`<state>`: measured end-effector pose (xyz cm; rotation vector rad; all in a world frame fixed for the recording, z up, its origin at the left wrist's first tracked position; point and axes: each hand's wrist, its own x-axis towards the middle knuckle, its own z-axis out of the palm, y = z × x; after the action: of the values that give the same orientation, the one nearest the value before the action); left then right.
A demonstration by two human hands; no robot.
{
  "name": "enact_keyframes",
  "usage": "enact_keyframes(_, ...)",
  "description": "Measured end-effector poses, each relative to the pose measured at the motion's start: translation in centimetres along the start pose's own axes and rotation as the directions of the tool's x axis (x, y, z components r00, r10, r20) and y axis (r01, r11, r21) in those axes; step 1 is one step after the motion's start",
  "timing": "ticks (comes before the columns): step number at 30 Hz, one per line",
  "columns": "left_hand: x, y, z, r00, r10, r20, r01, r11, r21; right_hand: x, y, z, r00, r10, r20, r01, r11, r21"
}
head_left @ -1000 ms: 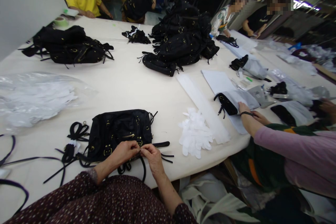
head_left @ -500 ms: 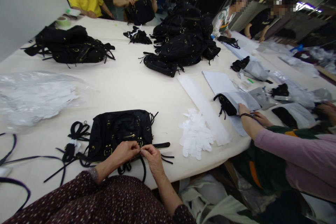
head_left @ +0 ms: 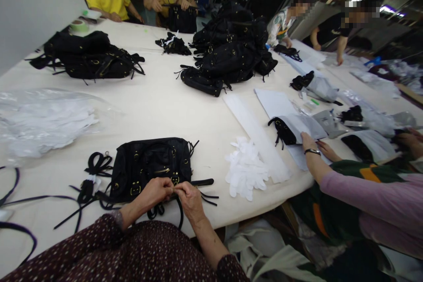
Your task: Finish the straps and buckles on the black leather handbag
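A black bag (head_left: 152, 158) with brass-coloured buckles and rings lies flat near the table's front edge. Over its lower right part, my left hand (head_left: 161, 189) and my right hand (head_left: 189, 197) meet fingertip to fingertip beside a buckle. Both are closed in a pinch; whatever is between the fingers is too small to make out. A black strap hangs down beneath my right hand. Left of the bag rests a coiled black strap (head_left: 87, 189) with a white wrap.
White paper pieces (head_left: 247, 169) lie to the right, beside a long white sheet (head_left: 256, 136). Farther back are a large pile of black bags (head_left: 228, 55) and a smaller one (head_left: 95, 57). A clear plastic bag (head_left: 49, 123) sits left. At right, a person's hands (head_left: 309, 142) touch a wrapped bag.
My hands have shifted very slightly left, still pinched together. Across the table, a person has lowered a black bag. At the far right, another person's arm has moved.
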<state>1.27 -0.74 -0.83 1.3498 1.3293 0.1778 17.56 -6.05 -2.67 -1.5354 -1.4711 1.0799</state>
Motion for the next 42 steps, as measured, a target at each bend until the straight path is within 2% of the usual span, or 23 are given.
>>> enact_keyframes(5,0.3,0.3,0.0,0.998,-0.060,0.014,0.061,0.990,-0.129,0.5,-0.3,0.2,1.000,0.001,-0.023,-0.001,1.000,0.017)
enact_keyframes(9,0.7,0.3,-0.8,0.998,-0.062,0.031,0.066,0.984,-0.168,0.4,-0.1,0.0,0.992,0.102,-0.076,-0.091,0.986,0.141)
enact_keyframes(12,0.4,-0.1,-1.4,0.999,-0.027,0.018,0.028,0.997,-0.076,0.2,0.3,-0.2,0.984,0.167,-0.065,-0.148,0.961,0.234)
enact_keyframes(14,0.0,-0.2,-1.5,0.997,0.078,0.019,-0.079,0.995,0.059,0.1,0.5,-0.2,0.982,0.180,-0.053,-0.160,0.953,0.256)
enact_keyframes(17,-0.7,0.2,-1.1,0.972,0.231,0.035,-0.231,0.929,0.288,-0.2,0.6,-0.3,0.983,0.177,-0.048,-0.160,0.956,0.247)
enact_keyframes(21,-1.0,1.1,-0.6,0.972,0.232,0.041,-0.227,0.875,0.427,-0.6,0.4,-0.2,0.985,0.166,-0.037,-0.157,0.969,0.191)
enact_keyframes(28,-0.9,0.6,0.1,0.974,0.228,0.017,-0.209,0.858,0.469,-1.2,0.4,0.0,0.993,0.116,-0.004,-0.115,0.990,0.077)
enact_keyframes(31,-1.3,1.2,0.1,0.978,0.208,0.026,-0.198,0.878,0.435,-1.0,0.5,-0.1,0.995,0.085,0.048,-0.087,0.995,0.047)
enact_keyframes(34,-1.8,2.0,-1.8,0.972,0.233,0.000,-0.220,0.920,0.325,-1.0,0.5,-0.9,0.996,0.068,0.053,-0.070,0.997,0.042)
enact_keyframes(37,-2.2,1.4,-6.1,0.960,0.219,-0.177,-0.202,0.973,0.113,-1.2,0.4,-1.7,1.000,0.012,-0.027,-0.013,1.000,-0.021)
enact_keyframes(40,-2.8,-1.8,-11.0,0.933,0.065,-0.353,-0.075,0.997,-0.015,-1.2,-0.3,-1.2,0.988,-0.152,-0.001,0.150,0.979,-0.138)
enact_keyframes(42,-3.5,-4.7,-13.2,0.926,-0.023,-0.376,0.005,0.999,-0.047,-0.9,-1.1,0.3,0.968,-0.238,0.081,0.250,0.945,-0.212)
